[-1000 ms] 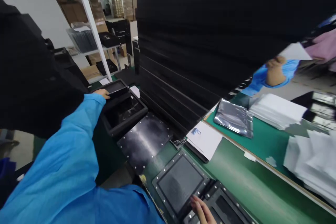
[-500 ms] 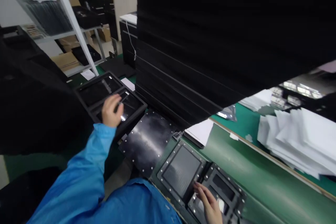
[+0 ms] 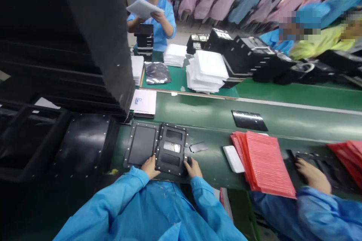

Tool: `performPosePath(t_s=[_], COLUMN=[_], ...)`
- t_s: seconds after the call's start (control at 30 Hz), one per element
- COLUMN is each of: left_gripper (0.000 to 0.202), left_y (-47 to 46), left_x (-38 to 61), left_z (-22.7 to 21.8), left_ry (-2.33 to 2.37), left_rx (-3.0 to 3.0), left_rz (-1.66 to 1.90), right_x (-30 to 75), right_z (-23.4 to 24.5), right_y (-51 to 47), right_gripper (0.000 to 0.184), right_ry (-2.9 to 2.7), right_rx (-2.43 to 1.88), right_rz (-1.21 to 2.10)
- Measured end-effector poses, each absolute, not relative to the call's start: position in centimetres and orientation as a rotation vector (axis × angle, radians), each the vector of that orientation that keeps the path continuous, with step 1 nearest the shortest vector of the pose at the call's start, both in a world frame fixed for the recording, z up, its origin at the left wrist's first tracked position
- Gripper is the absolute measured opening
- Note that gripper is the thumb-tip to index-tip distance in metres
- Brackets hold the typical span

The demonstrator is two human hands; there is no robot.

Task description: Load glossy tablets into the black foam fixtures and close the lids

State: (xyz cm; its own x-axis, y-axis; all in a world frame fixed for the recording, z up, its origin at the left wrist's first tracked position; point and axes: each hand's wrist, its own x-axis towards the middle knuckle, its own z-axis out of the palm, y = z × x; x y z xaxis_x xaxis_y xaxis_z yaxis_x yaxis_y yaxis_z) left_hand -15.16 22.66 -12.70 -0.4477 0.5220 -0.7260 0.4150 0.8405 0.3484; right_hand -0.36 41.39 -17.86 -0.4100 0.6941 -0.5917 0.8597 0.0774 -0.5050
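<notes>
In front of me a black hinged fixture lies unfolded on the green bench. Its left half is a flat grey-faced panel (image 3: 141, 144); its right half is a black frame (image 3: 162, 158) with three windows, the middle one bright. My left hand (image 3: 151, 167) is closed at the frame's lower left edge, by the seam between the halves. At the lower right edge my right hand (image 3: 194, 167) has its fingers closed round the side, the tips partly hidden. A small thin dark-rimmed piece (image 3: 198, 147) lies just right of the frame.
Left are a studded black plate (image 3: 82, 141), a black tray (image 3: 53, 135) and a tall black stack (image 3: 113, 45). Right are a white box (image 3: 233, 159), red bubble bags (image 3: 268, 162) and a co-worker's hand (image 3: 313, 176). Across, a person holds white sheets (image 3: 144, 8).
The view has swung right. My left hand has left the black tray and come to the fixture. My right hand has moved to the frame's right edge.
</notes>
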Motion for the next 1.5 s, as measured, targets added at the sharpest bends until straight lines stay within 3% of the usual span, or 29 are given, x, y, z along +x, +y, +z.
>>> performPosePath(t_s=[0.27,0.37,0.47,0.67,0.87,1.07,1.27,1.4,1.5], left_gripper=[0.065,0.06,0.053,0.041,0.033,0.026,0.032,0.038,0.033], left_y=[25.1,25.3,25.2,25.3,25.4,25.4,25.3,24.4,22.9], left_x=[-11.7,-10.8,-9.9,-9.1,-9.7,-10.1,-10.2,-10.0,-9.8], left_z=[-13.2,-13.0,-12.9,-12.8,-12.8,-12.7,-12.7,-13.3,-14.1], left_ry=[2.329,2.349,2.369,2.382,2.343,2.322,2.332,2.381,2.451], left_rx=[0.48,0.452,0.414,0.362,0.364,0.341,0.35,0.346,0.171], left_rz=[-0.135,-0.18,-0.213,-0.232,-0.235,-0.252,-0.225,-0.154,0.09], right_x=[-0.1,-3.2,-7.6,-12.6,-11.8,-11.8,-11.2,-8.3,-5.2], right_z=[-16.0,-15.7,-15.9,-17.2,-18.8,-20.9,-23.0,-24.8,-26.7], right_y=[46.8,51.2,55.0,58.4,59.1,59.4,60.3,66.5,72.4], right_gripper=[0.042,0.052,0.06,0.039,0.034,0.03,0.013,0.025,0.036], right_ry=[2.215,2.293,2.5,2.475,2.512,2.495,2.427,2.351,1.783], right_rx=[0.872,0.807,0.547,0.262,0.246,0.357,0.683,1.137,1.972], right_rz=[-1.044,-1.032,-0.783,-0.699,-0.705,-0.883,-1.288,-1.555,-2.114])
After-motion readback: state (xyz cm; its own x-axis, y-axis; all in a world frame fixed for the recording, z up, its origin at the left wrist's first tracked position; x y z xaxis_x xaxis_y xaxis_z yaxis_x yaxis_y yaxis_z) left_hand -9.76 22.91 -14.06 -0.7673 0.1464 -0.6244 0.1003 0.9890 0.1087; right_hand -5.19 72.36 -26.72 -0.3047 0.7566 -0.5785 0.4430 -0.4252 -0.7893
